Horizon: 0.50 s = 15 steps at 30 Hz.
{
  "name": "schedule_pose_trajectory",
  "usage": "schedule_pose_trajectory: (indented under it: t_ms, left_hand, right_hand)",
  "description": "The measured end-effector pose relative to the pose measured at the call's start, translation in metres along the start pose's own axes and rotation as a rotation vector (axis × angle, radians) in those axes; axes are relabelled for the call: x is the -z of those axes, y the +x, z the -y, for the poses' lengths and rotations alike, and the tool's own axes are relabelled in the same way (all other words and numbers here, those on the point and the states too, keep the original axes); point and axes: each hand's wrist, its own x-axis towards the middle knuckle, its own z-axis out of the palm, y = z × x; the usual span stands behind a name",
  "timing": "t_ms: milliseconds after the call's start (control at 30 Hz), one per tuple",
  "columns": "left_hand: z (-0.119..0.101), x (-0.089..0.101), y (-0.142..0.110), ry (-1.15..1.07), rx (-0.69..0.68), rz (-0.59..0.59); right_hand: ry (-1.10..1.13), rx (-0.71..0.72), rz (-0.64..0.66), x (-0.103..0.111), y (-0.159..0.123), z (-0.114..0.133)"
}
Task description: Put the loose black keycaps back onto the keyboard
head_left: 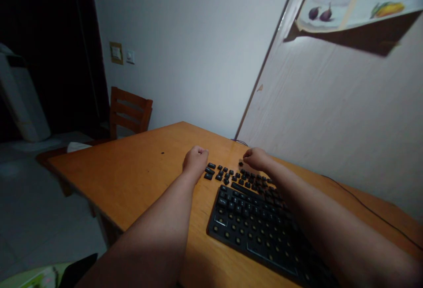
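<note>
A black keyboard [251,224] lies on the wooden table, its near rows stripped to bare switches and some far rows still capped. Beyond it, loose black keycaps [219,177] are spread in rough rows, with a long space bar [243,189] among them. My left hand [195,161] is closed like a fist at the left end of these rows; what it holds, if anything, is hidden. Past the far side of the rows, my right hand [256,158] has its fingers pressed together, close to a single keycap [240,164]. Whatever those fingers pinch cannot be made out.
One small dark piece [162,153] lies apart on the table [139,178] to the left. A thin cable [366,206] runs along the right side by the wall. Behind the table's left edge stands a wooden chair [130,111].
</note>
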Motion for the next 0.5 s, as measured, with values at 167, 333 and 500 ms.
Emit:
schedule_pose_trajectory:
  t_ms: [167, 333, 500]
  left_hand:
    - [0.000, 0.000, 0.000, 0.009, 0.006, -0.002]
    - [-0.001, 0.000, 0.000, 0.007, 0.021, 0.013]
    - [-0.008, 0.002, 0.000, -0.018, 0.001, 0.020]
  right_hand:
    - [0.046, -0.021, 0.041, -0.007, 0.003, 0.007]
    - [0.139, -0.040, 0.039, -0.014, 0.002, 0.012]
    - [0.378, 0.037, -0.032, -0.006, -0.006, 0.023]
